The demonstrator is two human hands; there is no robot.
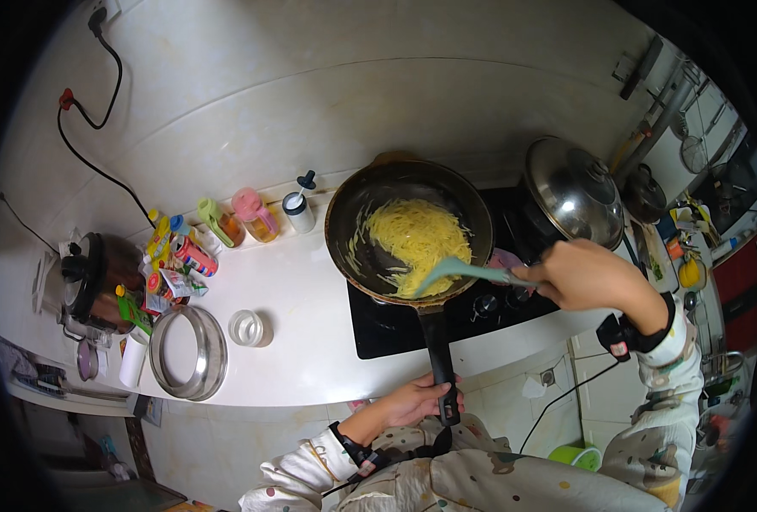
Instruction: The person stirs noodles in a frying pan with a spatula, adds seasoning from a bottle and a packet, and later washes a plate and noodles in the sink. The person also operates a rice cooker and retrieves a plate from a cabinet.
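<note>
Yellow shredded food, like potato strips (420, 237), lies in a heap in a dark frying pan (353, 256) on the black cooktop (385, 333). My left hand (417, 401) grips the end of the pan's black handle (439, 358), below the counter's front edge. In my right hand (574, 275), above the cooktop's right part, is the handle of a pale green spatula (458, 267). The spatula's head touches the near side of the heap; its tip is partly hidden among the strips. A pinkish thing behind the spatula, near the knobs, is not clear.
A pot with a domed metal lid (570, 192) stands right of the pan. Left on the white counter (289, 371) are a glass jar (248, 328), a metal ring (218, 355), an electric cooker (106, 281) and seasoning packets. Oil bottles (255, 214) and a salt jar (298, 212) stand by the wall.
</note>
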